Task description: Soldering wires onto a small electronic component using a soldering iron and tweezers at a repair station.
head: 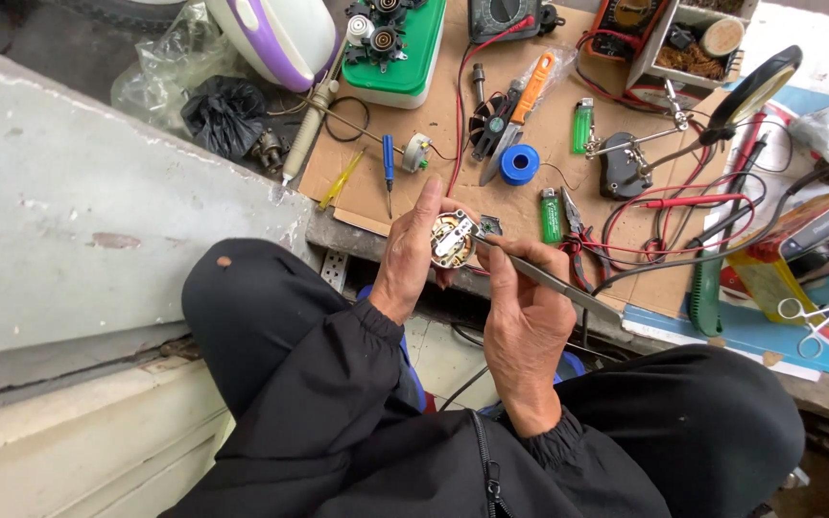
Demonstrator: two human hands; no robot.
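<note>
My left hand (409, 257) grips a small round part (452, 240) with a metal and brass face, held up in front of me above my knees. My right hand (526, 321) holds a pair of long metal tweezers (549, 280), whose tip touches the right edge of the round part. Both sleeves are black. The hands hover just in front of the near edge of a brown cardboard sheet (434, 125) that covers the work surface.
On the cardboard lie a blue screwdriver (388, 168), a blue solder spool (519, 164), two green lighters (551, 215), a utility knife (520, 115), pliers (576, 240), red and black leads and a helping-hand magnifier (755, 88). Scissors (822, 321) lie at right. A concrete ledge (79, 211) runs at left.
</note>
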